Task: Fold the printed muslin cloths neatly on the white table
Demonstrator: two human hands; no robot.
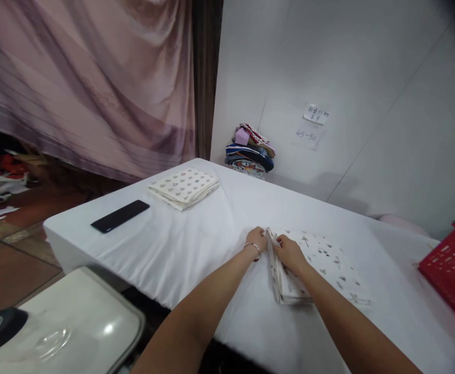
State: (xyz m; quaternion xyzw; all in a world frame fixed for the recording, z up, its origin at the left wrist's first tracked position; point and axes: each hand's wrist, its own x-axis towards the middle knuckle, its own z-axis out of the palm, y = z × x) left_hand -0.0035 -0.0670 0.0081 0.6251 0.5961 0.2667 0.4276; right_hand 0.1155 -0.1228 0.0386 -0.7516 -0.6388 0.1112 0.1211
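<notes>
A white cloth with small grey and brown prints (pixel 331 259) lies partly folded on the white-covered table (pixel 227 208), its layered edge facing left. My left hand (pixel 256 241), with a bracelet at the wrist, is closed on the far left corner of this cloth. Right beside it, my right hand (pixel 289 252) pinches the same folded edge between thumb and fingers. Part of the fold is hidden under my right hand and forearm. Farther back to the left rests a second, folded cloth with a heart-like pattern (pixel 184 186), apart from both hands.
A black phone-like slab (pixel 120 216) lies near the table's left edge. A red plastic basket (pixel 451 275) stands at the right. Stacked folded fabrics (pixel 250 150) sit behind the table by the wall. A white lidded container (pixel 67 322) is at lower left.
</notes>
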